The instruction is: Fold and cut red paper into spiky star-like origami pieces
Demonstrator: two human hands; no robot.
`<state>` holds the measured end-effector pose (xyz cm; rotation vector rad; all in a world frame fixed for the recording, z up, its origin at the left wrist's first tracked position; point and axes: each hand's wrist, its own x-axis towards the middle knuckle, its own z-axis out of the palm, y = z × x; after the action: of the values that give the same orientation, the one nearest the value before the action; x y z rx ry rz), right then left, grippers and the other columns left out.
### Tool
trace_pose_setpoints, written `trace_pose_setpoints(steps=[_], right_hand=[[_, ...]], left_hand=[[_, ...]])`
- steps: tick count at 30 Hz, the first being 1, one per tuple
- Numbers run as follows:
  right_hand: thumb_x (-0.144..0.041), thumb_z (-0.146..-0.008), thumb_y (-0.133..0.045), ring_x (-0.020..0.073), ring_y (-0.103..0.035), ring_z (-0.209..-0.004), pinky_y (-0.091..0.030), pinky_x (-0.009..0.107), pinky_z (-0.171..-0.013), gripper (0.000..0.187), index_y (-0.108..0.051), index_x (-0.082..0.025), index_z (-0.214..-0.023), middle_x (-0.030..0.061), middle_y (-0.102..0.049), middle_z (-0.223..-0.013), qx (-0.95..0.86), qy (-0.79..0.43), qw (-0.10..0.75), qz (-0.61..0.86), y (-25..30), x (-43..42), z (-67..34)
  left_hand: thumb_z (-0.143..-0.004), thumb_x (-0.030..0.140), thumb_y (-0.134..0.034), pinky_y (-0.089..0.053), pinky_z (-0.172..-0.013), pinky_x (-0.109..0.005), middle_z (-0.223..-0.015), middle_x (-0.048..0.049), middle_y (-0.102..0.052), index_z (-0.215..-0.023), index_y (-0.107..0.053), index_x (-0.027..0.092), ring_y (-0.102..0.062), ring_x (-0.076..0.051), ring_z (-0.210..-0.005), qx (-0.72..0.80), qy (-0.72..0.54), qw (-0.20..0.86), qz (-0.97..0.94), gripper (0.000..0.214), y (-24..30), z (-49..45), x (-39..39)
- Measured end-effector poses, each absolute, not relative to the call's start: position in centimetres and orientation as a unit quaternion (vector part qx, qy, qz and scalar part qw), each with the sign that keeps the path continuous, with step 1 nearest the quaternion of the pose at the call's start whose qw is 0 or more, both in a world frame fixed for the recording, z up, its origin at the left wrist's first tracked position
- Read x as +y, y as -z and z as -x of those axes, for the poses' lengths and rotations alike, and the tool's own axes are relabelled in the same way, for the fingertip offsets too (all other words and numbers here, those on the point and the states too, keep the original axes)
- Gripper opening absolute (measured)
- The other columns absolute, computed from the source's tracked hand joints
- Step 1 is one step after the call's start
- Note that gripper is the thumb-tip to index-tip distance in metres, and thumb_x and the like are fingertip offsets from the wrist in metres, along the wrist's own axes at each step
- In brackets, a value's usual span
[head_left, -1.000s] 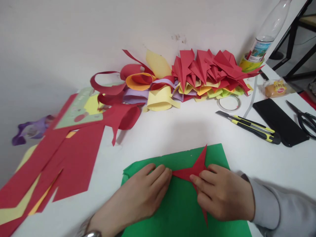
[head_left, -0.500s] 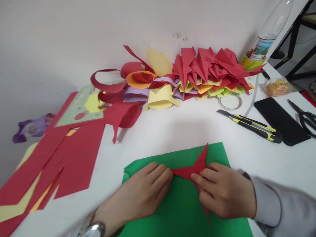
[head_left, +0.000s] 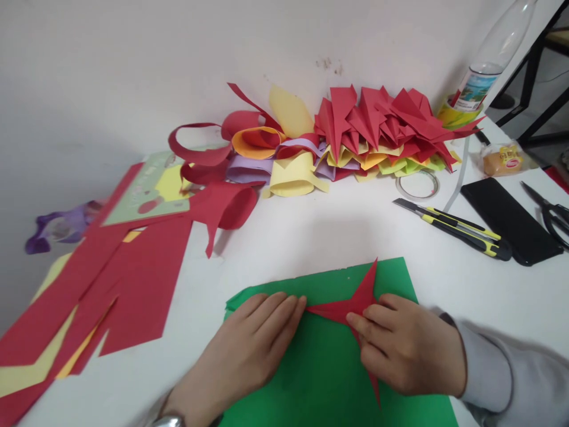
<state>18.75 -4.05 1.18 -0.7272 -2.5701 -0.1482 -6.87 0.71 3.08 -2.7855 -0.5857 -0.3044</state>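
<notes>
A green paper sheet lies on the white table near me. On it rests a folded red paper shape with sharp points. My left hand lies flat on the green sheet, fingers stretched out, its fingertips touching the left tip of the red shape. My right hand presses down on the right part of the red shape with curled fingers held together. Part of the red shape is hidden under that hand.
A heap of folded red, yellow, orange and purple paper lines the wall. Cut red sheets lie at the left. At the right are a tape ring, utility knives, a black phone, scissors and a plastic bottle.
My left hand has slid slightly left and back along the green sheet, its fingers flatter. The right hand and the red shape stay almost where they were. The view has shifted a little.
</notes>
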Motion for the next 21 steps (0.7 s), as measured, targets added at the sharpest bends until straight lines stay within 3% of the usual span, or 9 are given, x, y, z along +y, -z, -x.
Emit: trace_pose_setpoints(steps=[5,21], right_hand=[[-0.011,-0.088,-0.051,0.0187,-0.056,-0.062,-0.038,0.035,-0.052,0.026,-0.06,-0.016,-0.065,0.0132,-0.075,-0.096,-0.934,0.058,0.232,0.266,-1.2,-4.0,-18.8],[-0.01,-0.086,-0.051,0.0184,-0.055,-0.06,-0.039,0.035,-0.053,0.027,-0.06,-0.017,-0.061,0.0126,-0.076,-0.092,-0.931,0.058,0.243,0.266,-1.3,-4.0,-18.7]], left_hand=[[-0.094,0.005,-0.033,-0.052,-0.07,-0.036,-0.086,-0.0069,-0.072,-0.107,-0.062,0.011,-0.064,-0.021,-0.08,-0.204,0.109,0.117,0.966,0.033,-2.6,6.7,-0.1],[-0.091,0.001,-0.033,-0.051,-0.069,-0.037,-0.087,-0.0091,-0.075,-0.098,-0.065,0.008,-0.065,-0.023,-0.078,-0.179,0.111,0.134,0.968,0.033,-2.8,6.9,-0.5]])
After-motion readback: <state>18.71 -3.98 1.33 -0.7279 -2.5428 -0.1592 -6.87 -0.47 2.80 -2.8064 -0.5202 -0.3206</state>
